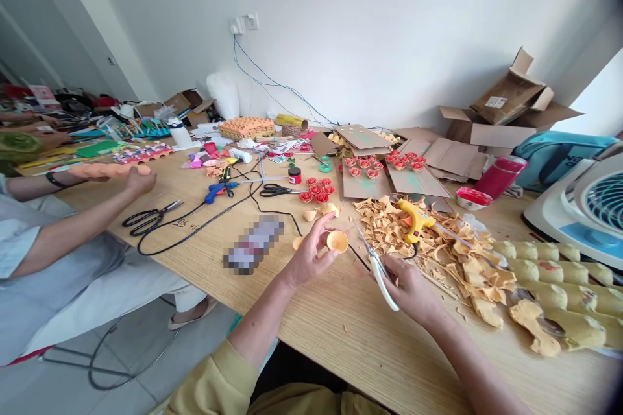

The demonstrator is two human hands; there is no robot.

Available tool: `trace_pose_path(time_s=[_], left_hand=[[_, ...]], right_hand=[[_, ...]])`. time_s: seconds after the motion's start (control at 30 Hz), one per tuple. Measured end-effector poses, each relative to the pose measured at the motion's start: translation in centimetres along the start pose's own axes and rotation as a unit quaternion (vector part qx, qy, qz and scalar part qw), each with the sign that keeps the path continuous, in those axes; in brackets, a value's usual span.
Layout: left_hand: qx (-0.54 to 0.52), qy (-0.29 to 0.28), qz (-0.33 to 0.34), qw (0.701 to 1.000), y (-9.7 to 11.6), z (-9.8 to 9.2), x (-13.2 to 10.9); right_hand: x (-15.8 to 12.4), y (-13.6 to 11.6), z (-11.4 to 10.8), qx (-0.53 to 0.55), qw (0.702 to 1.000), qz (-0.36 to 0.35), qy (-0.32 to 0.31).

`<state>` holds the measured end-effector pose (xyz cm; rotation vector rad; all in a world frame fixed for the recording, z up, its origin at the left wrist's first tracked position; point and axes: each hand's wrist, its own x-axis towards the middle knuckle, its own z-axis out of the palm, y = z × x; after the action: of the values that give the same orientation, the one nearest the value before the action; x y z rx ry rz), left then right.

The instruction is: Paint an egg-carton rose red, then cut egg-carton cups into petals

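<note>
My left hand [311,249] holds a small orange cup cut from an egg carton [337,242], its round opening turned up toward me. In my right hand [406,285] is a pair of white-handled scissors [382,277], the blades pointing up and away, a short gap from the cup. Behind my left hand lie a few more cut orange cups [310,214], one of them partly hidden by the hand. A heap of torn orange carton scraps [389,233] spreads just beyond my right hand.
A yellow glue gun [413,219] rests on the scraps. Red paper roses [318,190] and black scissors [282,190] lie farther back. Green egg cartons [564,285] and a fan [579,201] stand right. At left, a co-worker's hand [141,180] holds an orange egg carton [104,170].
</note>
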<state>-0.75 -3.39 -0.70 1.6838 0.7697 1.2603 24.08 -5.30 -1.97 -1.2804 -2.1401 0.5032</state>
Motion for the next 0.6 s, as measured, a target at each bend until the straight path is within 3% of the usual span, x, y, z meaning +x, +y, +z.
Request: trace_pose_path(time_s=[0.17, 0.3, 0.47, 0.6], left_hand=[[-0.043, 0.022, -0.033, 0.998, 0.2, -0.3, 0.1], [-0.115, 0.020, -0.050, 0.992, 0.0, -0.3, 0.4], [-0.148, 0.043, -0.116, 0.981, -0.4, -0.3, 0.6], [-0.110, 0.050, -0.097, 0.988, -0.6, -0.4, 0.7]], right_hand=[[-0.1, -0.7, 0.0, 0.047, 0.998, 0.037, -0.019], [-0.2, -1.4, 0.0, 0.146, 0.984, 0.084, -0.062], [-0.1, -1.2, 0.2, 0.318, 0.922, 0.180, -0.128], [-0.2, -1.0, 0.2, 0.429, 0.874, 0.199, -0.108]])
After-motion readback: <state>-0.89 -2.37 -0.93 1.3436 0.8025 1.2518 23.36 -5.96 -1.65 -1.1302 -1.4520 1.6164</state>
